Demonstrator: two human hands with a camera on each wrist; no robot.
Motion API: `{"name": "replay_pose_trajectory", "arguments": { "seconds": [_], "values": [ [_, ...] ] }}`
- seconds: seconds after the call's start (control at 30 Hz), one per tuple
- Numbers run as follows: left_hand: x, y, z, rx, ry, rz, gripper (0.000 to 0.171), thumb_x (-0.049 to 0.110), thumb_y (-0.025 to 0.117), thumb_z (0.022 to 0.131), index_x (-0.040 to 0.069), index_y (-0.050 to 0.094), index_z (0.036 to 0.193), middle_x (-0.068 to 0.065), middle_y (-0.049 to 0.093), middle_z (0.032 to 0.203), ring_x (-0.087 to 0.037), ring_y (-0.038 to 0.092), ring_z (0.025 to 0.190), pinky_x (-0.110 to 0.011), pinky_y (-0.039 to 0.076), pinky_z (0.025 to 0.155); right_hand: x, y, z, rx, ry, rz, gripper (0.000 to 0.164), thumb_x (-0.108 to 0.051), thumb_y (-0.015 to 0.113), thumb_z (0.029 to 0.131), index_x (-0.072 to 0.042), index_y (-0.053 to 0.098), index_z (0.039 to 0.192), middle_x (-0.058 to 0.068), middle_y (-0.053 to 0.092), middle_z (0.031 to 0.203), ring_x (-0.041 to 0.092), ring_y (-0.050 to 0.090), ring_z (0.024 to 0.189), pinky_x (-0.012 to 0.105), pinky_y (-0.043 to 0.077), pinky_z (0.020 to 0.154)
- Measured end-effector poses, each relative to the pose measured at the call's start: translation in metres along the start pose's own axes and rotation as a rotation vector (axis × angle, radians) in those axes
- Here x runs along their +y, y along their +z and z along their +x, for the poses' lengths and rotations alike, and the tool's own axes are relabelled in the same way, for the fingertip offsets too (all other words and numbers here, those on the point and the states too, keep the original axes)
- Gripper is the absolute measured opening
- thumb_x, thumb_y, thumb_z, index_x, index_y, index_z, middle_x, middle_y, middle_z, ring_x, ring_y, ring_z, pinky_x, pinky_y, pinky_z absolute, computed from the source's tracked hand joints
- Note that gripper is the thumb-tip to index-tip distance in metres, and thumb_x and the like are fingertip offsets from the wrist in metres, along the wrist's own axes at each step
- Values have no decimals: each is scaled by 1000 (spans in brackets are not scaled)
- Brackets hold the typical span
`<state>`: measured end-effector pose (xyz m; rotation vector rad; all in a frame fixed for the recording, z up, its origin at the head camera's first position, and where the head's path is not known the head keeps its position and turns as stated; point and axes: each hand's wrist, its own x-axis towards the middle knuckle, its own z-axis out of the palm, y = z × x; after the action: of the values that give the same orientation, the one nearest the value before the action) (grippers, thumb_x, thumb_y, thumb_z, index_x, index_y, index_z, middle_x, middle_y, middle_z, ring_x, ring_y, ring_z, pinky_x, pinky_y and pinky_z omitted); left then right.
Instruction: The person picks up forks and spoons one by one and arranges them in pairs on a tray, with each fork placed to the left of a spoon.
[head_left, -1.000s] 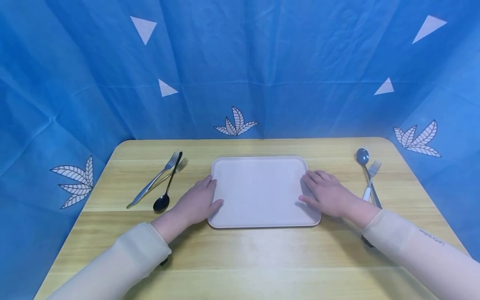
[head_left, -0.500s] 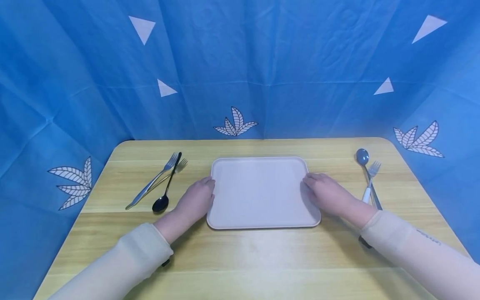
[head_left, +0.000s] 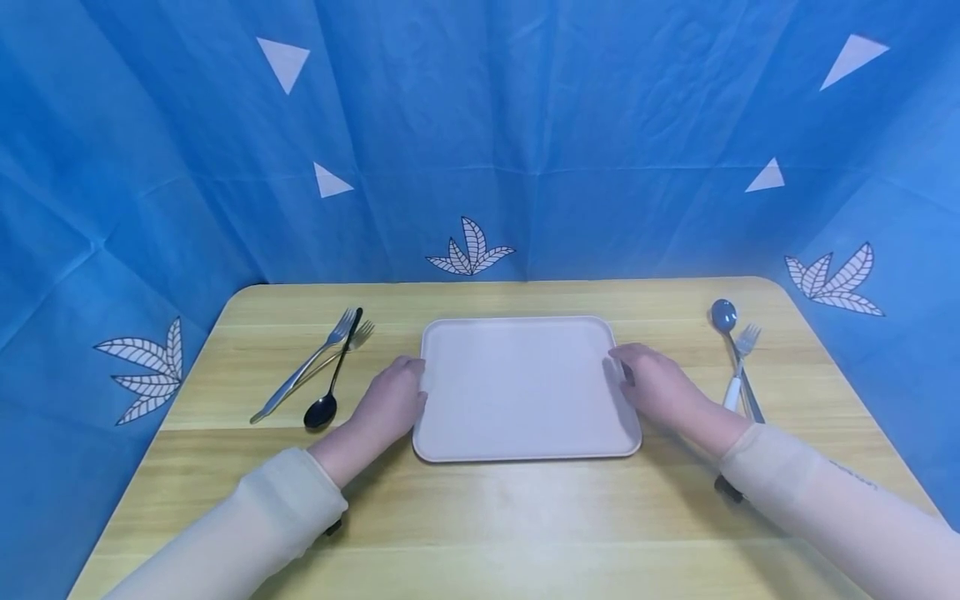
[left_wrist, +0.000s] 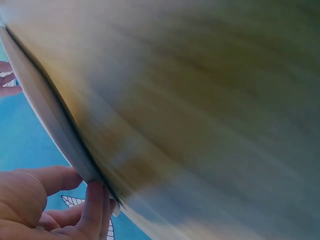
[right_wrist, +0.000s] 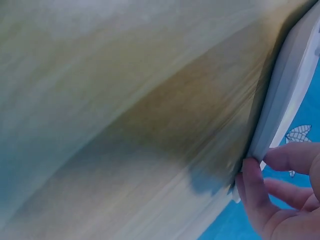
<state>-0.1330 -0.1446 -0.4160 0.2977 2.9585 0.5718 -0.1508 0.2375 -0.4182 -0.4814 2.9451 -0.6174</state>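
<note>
Pinching the tray [head_left: 525, 387] by its two short ends, a pair of bare hands reaches in from the lower corners of the head view. The left hand [head_left: 388, 398] has its fingers bent at the tray's left edge, and the left wrist view shows the thumb and a finger closed on the rim, with hardly any gap beyond the tray's thickness. The right hand [head_left: 662, 387] grips the opposite edge in the same way, its thumb and a finger meeting the rim in the lower right of the right wrist view. The pale, round-cornered tray sits at the middle of the head view, over the wood-grain table [head_left: 487, 517]; whether its underside touches the tabletop, I cannot tell. Left of centre lie a silver fork [head_left: 302, 373], a gold-toned fork [head_left: 363, 335] and a black spoon [head_left: 321, 410], the spoon's handle crossing the gold-toned fork. At the right of the frame, a metal spoon [head_left: 723, 315] and a white-handled fork [head_left: 733, 393] cross each other, close above the right sleeve [head_left: 780, 467]. The left sleeve [head_left: 292, 496] fills the lower left. A blue cloth [head_left: 480, 100] printed with white triangles and leaves spans the top.
</note>
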Motion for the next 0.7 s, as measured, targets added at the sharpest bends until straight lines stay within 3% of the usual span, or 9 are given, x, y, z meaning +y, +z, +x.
{"name": "replay_pose_trajectory", "arguments": {
  "seconds": [0.17,0.4,0.53,0.6,0.7],
  "values": [
    [0,1,3,-30,-57,-34,57,8,66,93,-10,44,142,-30,53,132,-42,59,115,-50,48,98,0,-2,1,-19,54,20,52,2,63,86,13,49,136,33,59,122,47,59,110,57,49,93],
    [-1,0,6,-48,-65,-38,48,6,65,92,-9,52,136,-26,58,117,-37,61,102,-49,51,90,3,-2,6,-54,89,56,52,2,67,82,13,53,131,32,62,116,47,61,106,55,51,90],
    [0,-2,7,-67,-82,-47,46,5,64,91,-8,54,134,-23,58,113,-34,61,98,-48,52,87,5,-1,9,-57,92,71,22,1,66,80,5,65,102,17,67,89,34,65,85,47,54,78],
    [1,-3,7,-78,-88,-50,47,5,64,92,-7,53,135,-23,58,113,-33,60,99,-47,51,89,5,-2,10,-62,98,73,8,0,66,81,-2,60,86,8,59,74,26,58,73,40,51,68],
    [1,-5,7,-90,-88,-55,46,6,64,92,-7,54,135,-20,59,111,-32,59,99,-46,51,89,5,-3,11,-70,103,69,18,1,65,80,-7,49,74,2,44,64,20,49,63,34,43,60]
  ]
}}
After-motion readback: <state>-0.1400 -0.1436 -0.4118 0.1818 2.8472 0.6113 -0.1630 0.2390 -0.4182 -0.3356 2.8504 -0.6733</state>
